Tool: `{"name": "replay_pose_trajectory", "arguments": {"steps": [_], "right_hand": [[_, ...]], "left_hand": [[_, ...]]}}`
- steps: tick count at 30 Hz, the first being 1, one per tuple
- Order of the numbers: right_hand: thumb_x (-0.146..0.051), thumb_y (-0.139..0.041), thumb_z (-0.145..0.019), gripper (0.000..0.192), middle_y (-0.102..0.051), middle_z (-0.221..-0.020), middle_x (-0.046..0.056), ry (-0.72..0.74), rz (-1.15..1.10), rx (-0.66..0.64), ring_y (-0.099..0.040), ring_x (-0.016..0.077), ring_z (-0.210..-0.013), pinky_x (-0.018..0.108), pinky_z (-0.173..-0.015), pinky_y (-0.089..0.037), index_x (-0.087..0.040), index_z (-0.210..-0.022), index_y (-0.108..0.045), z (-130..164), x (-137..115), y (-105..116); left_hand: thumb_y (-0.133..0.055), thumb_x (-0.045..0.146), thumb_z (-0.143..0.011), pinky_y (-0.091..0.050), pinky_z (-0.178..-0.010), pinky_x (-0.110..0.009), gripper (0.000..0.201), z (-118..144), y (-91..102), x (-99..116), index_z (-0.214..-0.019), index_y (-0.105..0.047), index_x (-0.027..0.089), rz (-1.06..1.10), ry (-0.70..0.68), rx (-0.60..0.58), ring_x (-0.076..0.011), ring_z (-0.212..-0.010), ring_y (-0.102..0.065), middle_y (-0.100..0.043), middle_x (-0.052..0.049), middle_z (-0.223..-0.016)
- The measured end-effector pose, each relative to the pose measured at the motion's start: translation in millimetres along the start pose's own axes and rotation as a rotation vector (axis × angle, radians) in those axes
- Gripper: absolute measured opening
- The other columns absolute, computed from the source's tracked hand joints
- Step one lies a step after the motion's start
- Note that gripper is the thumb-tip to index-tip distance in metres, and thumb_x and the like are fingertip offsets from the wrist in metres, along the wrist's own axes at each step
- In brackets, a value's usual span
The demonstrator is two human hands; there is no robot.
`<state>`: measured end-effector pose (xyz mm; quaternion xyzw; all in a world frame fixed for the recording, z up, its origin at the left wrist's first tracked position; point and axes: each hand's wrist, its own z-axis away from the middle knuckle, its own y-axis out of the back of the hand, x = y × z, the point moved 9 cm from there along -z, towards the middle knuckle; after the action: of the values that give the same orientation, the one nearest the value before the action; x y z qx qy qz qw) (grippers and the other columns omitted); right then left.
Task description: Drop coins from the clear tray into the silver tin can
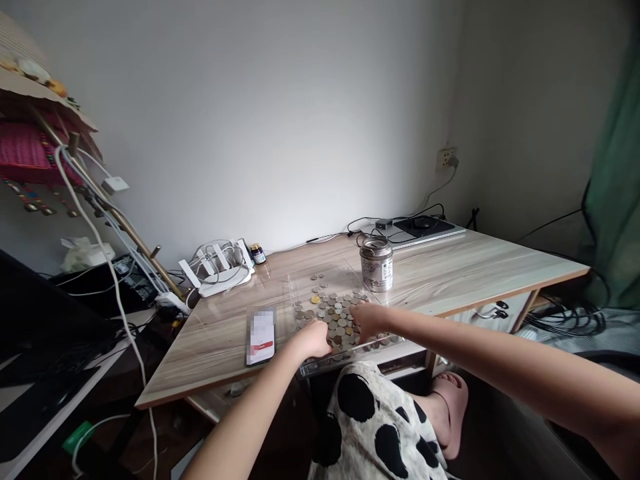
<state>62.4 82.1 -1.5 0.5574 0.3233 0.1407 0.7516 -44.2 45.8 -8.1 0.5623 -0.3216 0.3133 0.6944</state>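
Both my hands were down in the clear tray (300,293) at the near edge of the counter (450,267), working through the loose coins (333,313) spread across its floor. My left hand (314,339) rested at the near left of the pile, its fingers curled in over the coins; I could not tell whether it had one pinched or only lay on them. My right hand (367,319) sat just beside it on the right of the pile, fingers bent down onto the coins, and its grip was likewise too small and dim to read.

Most coins lay in a dense patch under and between my hands, with a few strays toward the far side of the tray. The tin (376,264) stood upright just beyond the tray's far right corner, lid on as far as I could see. A phone (261,335) lay flat just left of the tray, near my left wrist.

I judged this to be the picking-over step, with nearly all the pile still unsorted. The next move called for a fine fingertip pinch on a single coin, lifted clear without dragging its neighbours or nudging the tray off the counter's edge.
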Motion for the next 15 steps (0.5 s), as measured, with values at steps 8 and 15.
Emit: {"name": "replay_pose_trajectory", "arguments": {"steps": [8,15], "right_hand": [[-0.015,-0.069,-0.051,0.03,-0.06,-0.06,0.003,-0.146,-0.085,-0.222,-0.057,0.0147,-0.053,0.026,-0.052,-0.047,-0.012,-0.081,-0.064,7,6,-20],[-0.012,-0.062,-0.055,0.021,-0.063,-0.068,0.002,-0.084,-0.227,-0.207,-0.057,0.0123,-0.058,0.02,-0.052,-0.044,-0.013,-0.075,-0.068,8,-9,-19]], "left_hand": [[-0.066,0.001,-0.04,-0.047,-0.069,-0.038,0.026,1,-8.2,6,-0.043,-0.05,0.021,-0.171,0.041,-0.084,-0.0275,-0.069,-0.06,-0.05,0.0,-0.046],[-0.064,0.004,-0.042,-0.047,-0.069,-0.038,0.019,6,-18.1,19,-0.042,-0.053,0.02,-0.232,-0.006,-0.14,-0.0251,-0.065,-0.06,-0.052,-0.001,-0.046]]}}
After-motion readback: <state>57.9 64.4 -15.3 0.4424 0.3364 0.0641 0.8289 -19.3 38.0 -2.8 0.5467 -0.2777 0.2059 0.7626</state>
